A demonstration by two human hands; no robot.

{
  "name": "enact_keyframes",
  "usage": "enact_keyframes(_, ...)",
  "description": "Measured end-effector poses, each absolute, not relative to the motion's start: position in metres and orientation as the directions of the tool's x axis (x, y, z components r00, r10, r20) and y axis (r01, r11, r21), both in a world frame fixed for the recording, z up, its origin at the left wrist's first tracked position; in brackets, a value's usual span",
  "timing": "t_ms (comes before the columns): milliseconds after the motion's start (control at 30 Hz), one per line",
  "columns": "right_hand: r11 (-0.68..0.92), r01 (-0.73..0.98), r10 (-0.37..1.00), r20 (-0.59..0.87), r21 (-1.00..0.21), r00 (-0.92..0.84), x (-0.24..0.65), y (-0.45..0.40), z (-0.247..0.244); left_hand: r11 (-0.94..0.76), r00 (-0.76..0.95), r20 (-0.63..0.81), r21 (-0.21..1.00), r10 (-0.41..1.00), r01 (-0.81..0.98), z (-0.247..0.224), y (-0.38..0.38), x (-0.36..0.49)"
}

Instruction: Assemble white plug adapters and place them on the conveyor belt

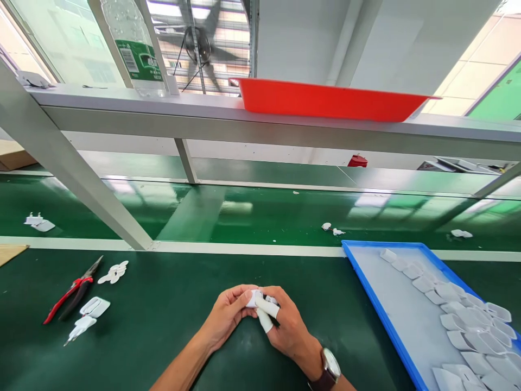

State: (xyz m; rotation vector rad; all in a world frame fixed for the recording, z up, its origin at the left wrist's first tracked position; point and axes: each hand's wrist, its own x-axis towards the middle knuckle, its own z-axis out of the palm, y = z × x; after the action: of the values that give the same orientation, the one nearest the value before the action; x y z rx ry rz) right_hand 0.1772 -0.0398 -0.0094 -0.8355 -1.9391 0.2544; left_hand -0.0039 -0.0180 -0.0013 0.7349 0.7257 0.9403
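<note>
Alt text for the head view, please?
A person's left hand and right hand, the right with white coverings on two fingers, hold a small white part over a green table. To the right is a blue-rimmed tray of white pieces; to the left, red-and-black pliers near more white pieces. Above, a shelf holds a red tray and a clear bottle.

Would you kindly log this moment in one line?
left hand: holds white part; right hand: at same part; blue-rimmed tray: right, white pieces inside; pliers: left
</note>
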Motion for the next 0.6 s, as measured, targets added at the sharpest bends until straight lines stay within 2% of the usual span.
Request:
enact_keyframes(100, 0.707, 0.426, 0.683, 0.701, -0.564, -0.205, 0.179, -0.038, -0.01, 0.3, 0.398, -0.139, 0.876, 0.907, -0.377, -0.003, -0.017, -0.009)
enact_keyframes(200, 0.67, 0.403, 0.72, 0.677, -0.623, -0.15, 0.181, -0.037, -0.015, 0.262, 0.456, -0.079, 0.897, 0.886, -0.355, -0.004, -0.014, -0.013)
enact_keyframes(333, 0.611, 0.278, 0.789, 0.6, -0.741, -0.134, 0.184, -0.035, -0.022, 0.172, 0.405, -0.046, 0.945, 0.913, -0.28, -0.008, -0.013, -0.01)
enact_keyframes(400, 0.484, 0.156, 0.875, 0.47, -0.861, -0.12, 0.186, -0.032, -0.025, 0.084, 0.355, -0.002, 0.973, 0.935, -0.215, -0.01, -0.016, -0.004)
enact_keyframes(467, 0.279, 0.006, 0.954, 0.277, -0.96, -0.117, 0.188, -0.03, -0.027, -0.054, 0.285, 0.089, 0.99, 0.954, -0.128, -0.012, -0.02, 0.002)
enact_keyframes(533, 0.074, -0.136, 0.99, 0.089, -0.988, -0.113, 0.188, -0.028, -0.029, -0.234, 0.214, 0.23, 0.972, 0.949, -0.01, -0.014, -0.024, 0.006)
enact_keyframes(600, -0.045, -0.221, 0.993, -0.02, -0.974, -0.114, 0.187, -0.029, -0.03, -0.385, 0.182, 0.362, 0.917, 0.914, 0.107, -0.015, -0.026, 0.007)
